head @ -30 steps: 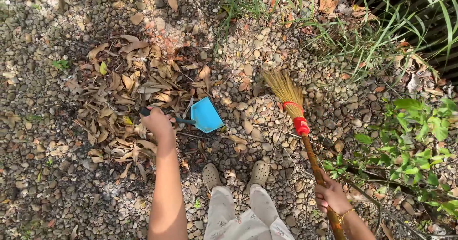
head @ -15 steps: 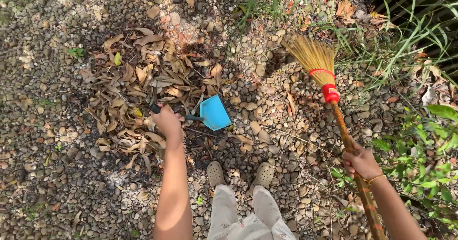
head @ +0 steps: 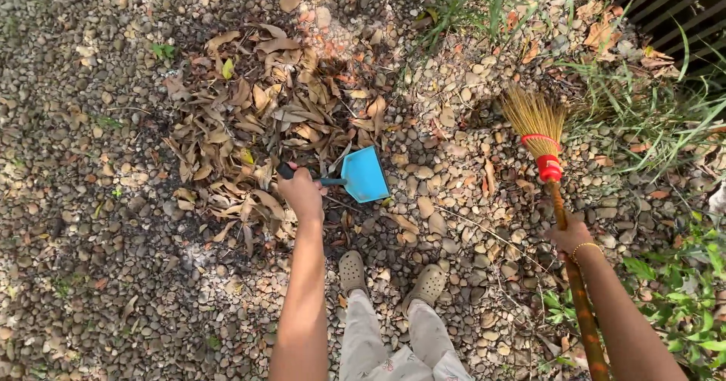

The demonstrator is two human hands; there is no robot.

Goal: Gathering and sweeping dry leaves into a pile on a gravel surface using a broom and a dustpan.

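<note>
gravel of rounded pebbles covers nearly the whole ground, and much of what matters here is partly out of sight. the left hand is closed round the dark handle of a blue dustpan; the fingers wrap under the handle, so only the back of the hand and the stub of handle poking out on its left can be seen. the pan's blade rests tilted on the stones at the right edge of a pile of dry brown leaves, just touching its fringe. how deep the pile is cannot be judged from above.

the right hand grips the wooden shaft of a straw broom below its red binding; the fingers are curled behind the stick and mostly hidden, and the lower end of the shaft runs out of the bottom of the view alongside the forearm. the bristles spread on the gravel near a tuft of grass, well apart from the dustpan.

two grey clogs stand side by side between the arms, with the legs cut off at the bottom edge. green shrub leaves crowd the right border, and a dark slatted fence clips the upper right corner. bare pebbles lie between dustpan and broom and to the left of the pile.
</note>
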